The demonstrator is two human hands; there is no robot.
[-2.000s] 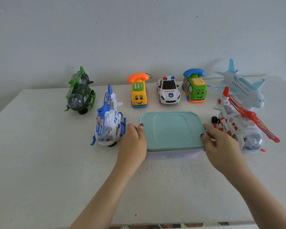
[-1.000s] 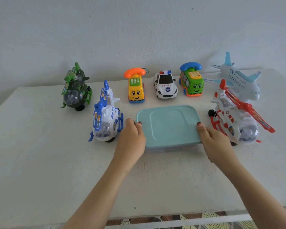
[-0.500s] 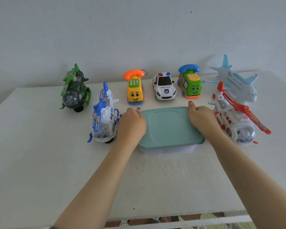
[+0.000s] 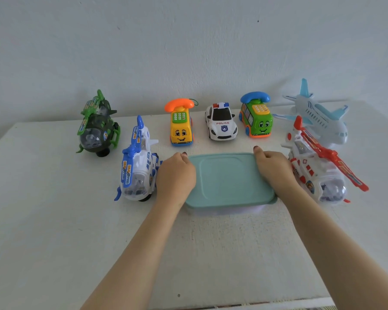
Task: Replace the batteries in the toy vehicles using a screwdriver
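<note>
Hands, left (image 4: 176, 175) at nine o'clock and right (image 4: 274, 170) at three, curled onto the rectangular teal plastic box lid (image 4: 227, 179), likely preparing to lift it next.

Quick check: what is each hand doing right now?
Left hand: closed on the left edge of the box lid.
Right hand: closed on the lid's right edge.

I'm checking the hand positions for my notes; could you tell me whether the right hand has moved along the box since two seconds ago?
Yes. The right hand has slid from the near right corner of the lidded box up its right edge to the far corner.
</note>
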